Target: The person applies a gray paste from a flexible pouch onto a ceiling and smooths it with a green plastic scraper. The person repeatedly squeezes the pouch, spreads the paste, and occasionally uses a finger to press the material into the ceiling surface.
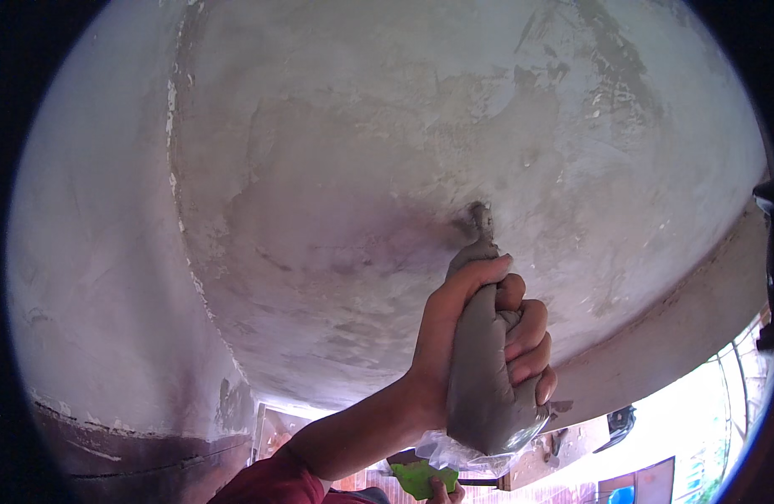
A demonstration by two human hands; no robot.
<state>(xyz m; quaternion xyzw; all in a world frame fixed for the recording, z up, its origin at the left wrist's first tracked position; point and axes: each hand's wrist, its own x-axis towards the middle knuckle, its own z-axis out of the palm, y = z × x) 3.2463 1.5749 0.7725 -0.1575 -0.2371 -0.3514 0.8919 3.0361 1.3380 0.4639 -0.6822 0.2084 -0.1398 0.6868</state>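
My left hand (pixel 488 311), its red-sleeved arm reaching up from the lower left, is wrapped round a clear plastic bag (pixel 479 370) full of grey paste. The thumb lies across the bag's narrow neck and the fingers curl round its right side. The bag's narrow tip reaches up to the grey plastered surface (pixel 362 168), beside a small dark smear of paste. At the lower edge, partly cut off, my right hand (pixel 441 492) pinches a bright green, flat, ragged-edged piece (pixel 416 479) whose exact kind I cannot make out.
A rough pale seam (pixel 173 160) runs along the left of the surface, which is patchy with lighter and darker plaster. A beam-like edge (pixel 672 315) crosses at the right. Below it are bright daylight, hanging cables (pixel 740 378) and a blue round object (pixel 622 495).
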